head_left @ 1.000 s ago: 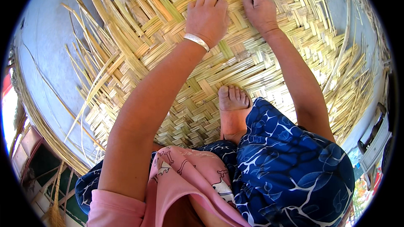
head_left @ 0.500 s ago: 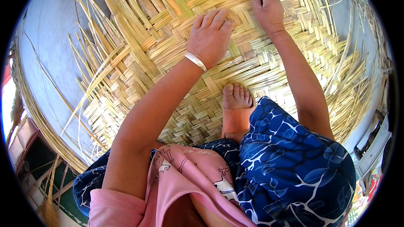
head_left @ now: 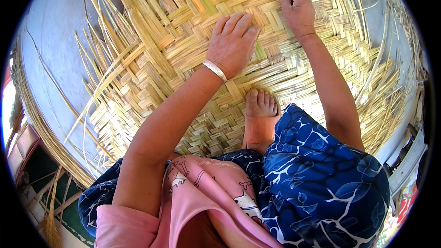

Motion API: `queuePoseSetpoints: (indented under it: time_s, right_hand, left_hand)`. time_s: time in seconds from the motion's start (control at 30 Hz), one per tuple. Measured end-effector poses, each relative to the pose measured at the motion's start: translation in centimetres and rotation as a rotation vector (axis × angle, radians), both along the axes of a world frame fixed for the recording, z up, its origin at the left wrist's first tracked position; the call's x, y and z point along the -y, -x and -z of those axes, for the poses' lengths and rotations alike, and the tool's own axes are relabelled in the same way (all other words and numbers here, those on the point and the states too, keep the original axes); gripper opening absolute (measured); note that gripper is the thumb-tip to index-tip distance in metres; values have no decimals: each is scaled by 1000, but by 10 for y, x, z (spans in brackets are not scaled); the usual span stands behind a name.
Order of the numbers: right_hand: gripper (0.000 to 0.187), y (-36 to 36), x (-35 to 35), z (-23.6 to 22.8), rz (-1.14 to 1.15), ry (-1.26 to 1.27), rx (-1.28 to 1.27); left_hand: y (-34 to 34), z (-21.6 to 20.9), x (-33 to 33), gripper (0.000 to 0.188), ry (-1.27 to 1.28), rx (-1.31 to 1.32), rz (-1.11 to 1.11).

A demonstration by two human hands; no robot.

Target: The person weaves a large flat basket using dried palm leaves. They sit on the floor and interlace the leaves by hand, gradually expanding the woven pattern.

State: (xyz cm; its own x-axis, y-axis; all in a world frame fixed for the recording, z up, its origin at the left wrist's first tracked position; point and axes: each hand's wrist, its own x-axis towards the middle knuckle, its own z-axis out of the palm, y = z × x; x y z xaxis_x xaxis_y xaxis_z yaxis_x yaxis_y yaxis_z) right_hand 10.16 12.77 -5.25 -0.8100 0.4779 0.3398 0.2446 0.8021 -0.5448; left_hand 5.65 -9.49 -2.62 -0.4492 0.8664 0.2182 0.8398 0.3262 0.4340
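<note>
Here's the left hand, palm down over the woven mat, fingers stretched out with only narrow gaps, a silver bangle at the wrist. Up to its right, the right hand sits at the weave with fingers curled in; whether they pinch a strip, I can't tell. The mat spreads across the blue-grey floor, under a bare foot, loose strips fanning out upper left.
</note>
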Motion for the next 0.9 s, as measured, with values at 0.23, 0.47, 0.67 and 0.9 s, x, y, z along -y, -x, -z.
queuePoseSetpoints:
  time_s: [0.23,0.47,0.67,0.9]
  right_hand:
    - [15,0,0,1,-3,-3,17]
    - [17,-1,1,-3,-22,-13,31]
    - [16,-1,1,-4,-32,-5,30]
    - [17,-1,1,-3,-1,45,30]
  left_hand:
    - [0,1,1,35,12,-8,3]
    - [1,1,2,35,13,-10,16]
    - [1,2,3,35,13,-24,15]
    - [1,3,3,36,16,-31,16]
